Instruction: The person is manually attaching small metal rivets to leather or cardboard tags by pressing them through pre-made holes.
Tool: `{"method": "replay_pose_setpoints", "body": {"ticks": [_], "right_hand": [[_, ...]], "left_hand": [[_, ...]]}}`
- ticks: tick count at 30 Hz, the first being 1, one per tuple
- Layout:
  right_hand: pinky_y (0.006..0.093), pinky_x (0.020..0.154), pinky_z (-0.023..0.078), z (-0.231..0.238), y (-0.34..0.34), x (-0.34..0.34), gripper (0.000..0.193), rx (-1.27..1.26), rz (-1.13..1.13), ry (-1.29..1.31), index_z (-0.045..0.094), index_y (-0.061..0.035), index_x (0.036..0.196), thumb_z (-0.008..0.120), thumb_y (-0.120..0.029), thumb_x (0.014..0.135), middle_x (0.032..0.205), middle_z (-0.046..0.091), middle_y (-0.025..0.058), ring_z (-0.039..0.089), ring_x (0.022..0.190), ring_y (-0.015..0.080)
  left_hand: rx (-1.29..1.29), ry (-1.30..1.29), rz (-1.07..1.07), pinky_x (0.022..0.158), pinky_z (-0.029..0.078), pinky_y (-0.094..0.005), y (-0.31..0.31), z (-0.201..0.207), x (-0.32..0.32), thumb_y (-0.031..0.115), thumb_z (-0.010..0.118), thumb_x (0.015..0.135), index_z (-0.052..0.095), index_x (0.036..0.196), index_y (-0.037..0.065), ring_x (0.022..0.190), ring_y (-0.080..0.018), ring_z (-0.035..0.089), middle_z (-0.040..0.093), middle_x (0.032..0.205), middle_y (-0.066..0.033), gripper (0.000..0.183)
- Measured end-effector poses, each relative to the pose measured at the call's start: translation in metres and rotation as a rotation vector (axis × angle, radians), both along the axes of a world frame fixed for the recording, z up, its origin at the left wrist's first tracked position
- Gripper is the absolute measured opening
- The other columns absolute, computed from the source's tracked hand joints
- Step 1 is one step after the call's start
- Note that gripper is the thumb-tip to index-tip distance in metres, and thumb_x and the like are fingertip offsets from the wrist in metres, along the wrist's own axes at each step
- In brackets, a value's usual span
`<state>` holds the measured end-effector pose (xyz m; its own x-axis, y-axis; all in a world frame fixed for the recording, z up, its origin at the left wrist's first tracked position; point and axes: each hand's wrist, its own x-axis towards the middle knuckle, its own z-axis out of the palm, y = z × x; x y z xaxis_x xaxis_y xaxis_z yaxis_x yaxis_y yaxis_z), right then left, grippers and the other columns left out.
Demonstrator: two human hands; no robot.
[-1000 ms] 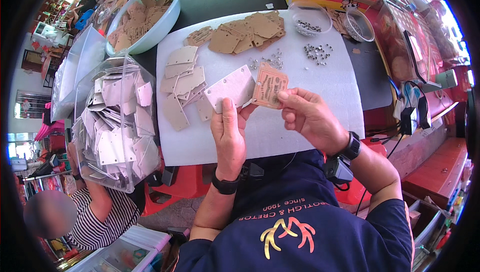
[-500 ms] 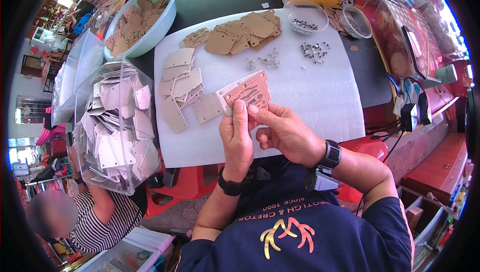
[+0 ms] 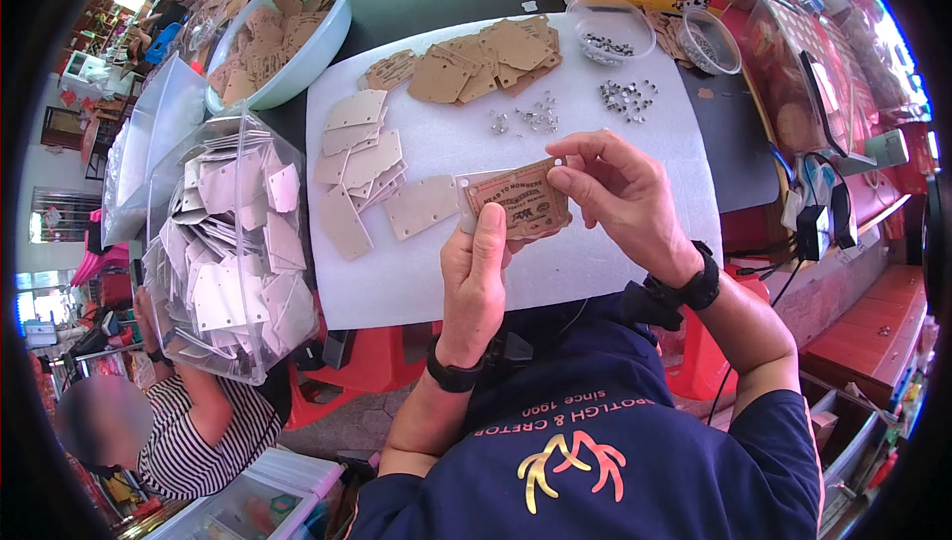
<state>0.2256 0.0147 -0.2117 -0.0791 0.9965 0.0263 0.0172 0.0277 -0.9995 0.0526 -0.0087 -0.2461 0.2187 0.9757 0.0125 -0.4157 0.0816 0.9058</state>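
Note:
My left hand (image 3: pixel 476 272) and my right hand (image 3: pixel 620 198) together hold a brown printed cardboard tag (image 3: pixel 518 201) laid over a grey-white plastic tag, just above the white mat (image 3: pixel 595 272). The left thumb presses the tag's lower left edge. The right fingers pinch its upper right corner by the hole. Both wrists wear black bands. Loose grey tags (image 3: pixel 359 168) lie on the mat to the left of my hands. A pile of brown tags (image 3: pixel 476 66) lies at the mat's far edge, with small metal rivets (image 3: pixel 535 119) scattered nearer.
A clear bin (image 3: pixel 233 252) full of grey tags stands at the left. A pale bowl (image 3: pixel 288 29) holds brown tags at the back left. Two clear cups (image 3: pixel 610 36) with rivets stand at the back right. A person in a striped top sits at the lower left.
My right hand has moved from the tag's lower edge up to its right corner. The brown tag now lies flatter over the grey one, held by both hands.

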Motion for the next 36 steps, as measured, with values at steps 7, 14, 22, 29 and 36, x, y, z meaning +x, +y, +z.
{"method": "replay_pose_setpoints", "body": {"ticks": [7, 14, 22, 29, 36], "right_hand": [[0.0200, 0.051, 0.044, -0.007, -0.009, -0.006, 0.021, 0.081, -0.164, -0.144, 0.065, -0.0016, 0.104, 0.073, -0.009, 0.086, 0.078, 0.061, 0.0011, 0.054, 0.059, 0.0037], [0.0212, 0.050, 0.043, -0.017, -0.010, -0.009, 0.020, 0.169, -0.244, -0.195, 0.066, -0.0013, 0.102, 0.074, -0.008, 0.084, 0.089, 0.061, 0.0044, 0.052, 0.056, 0.0048], [0.0223, 0.049, 0.043, -0.017, -0.012, -0.013, 0.021, 0.288, -0.245, -0.275, 0.067, -0.0028, 0.101, 0.076, -0.008, 0.082, 0.088, 0.058, 0.0047, 0.052, 0.055, 0.0058], [0.0231, 0.049, 0.042, -0.016, -0.011, -0.011, 0.023, 0.302, -0.235, -0.336, 0.068, -0.0050, 0.101, 0.077, -0.010, 0.081, 0.088, 0.056, 0.0039, 0.050, 0.054, 0.0060], [0.0233, 0.051, 0.042, -0.014, -0.008, -0.005, 0.022, 0.319, -0.188, -0.343, 0.067, -0.0035, 0.097, 0.079, -0.013, 0.080, 0.090, 0.058, 0.0047, 0.052, 0.058, 0.0076]], "left_hand": [[0.017, -0.003, -0.010, 0.093, 0.054, -0.0439, -0.001, 0.006, 0.005, 0.030, 0.034, 0.106, 0.049, 0.128, -0.006, 0.105, -0.0289, 0.065, 0.062, 0.119, -0.0180, 0.045], [0.046, 0.042, -0.010, 0.090, 0.054, -0.0338, 0.000, 0.006, 0.005, 0.026, 0.038, 0.106, 0.052, 0.125, -0.006, 0.100, -0.0203, 0.066, 0.065, 0.112, -0.0144, 0.040], [0.039, 0.084, -0.009, 0.091, 0.055, -0.0393, -0.002, 0.003, 0.003, 0.030, 0.039, 0.106, 0.052, 0.124, -0.006, 0.100, -0.0234, 0.066, 0.065, 0.114, -0.0156, 0.043], [0.034, 0.071, -0.021, 0.091, 0.054, -0.0363, -0.003, 0.005, 0.002, 0.028, 0.038, 0.106, 0.052, 0.123, -0.007, 0.100, -0.0221, 0.066, 0.065, 0.113, -0.0153, 0.042], [0.032, 0.029, -0.031, 0.089, 0.053, -0.0321, -0.004, 0.010, 0.004, 0.025, 0.037, 0.107, 0.053, 0.122, -0.007, 0.098, -0.0191, 0.066, 0.065, 0.111, -0.0143, 0.040]]}}
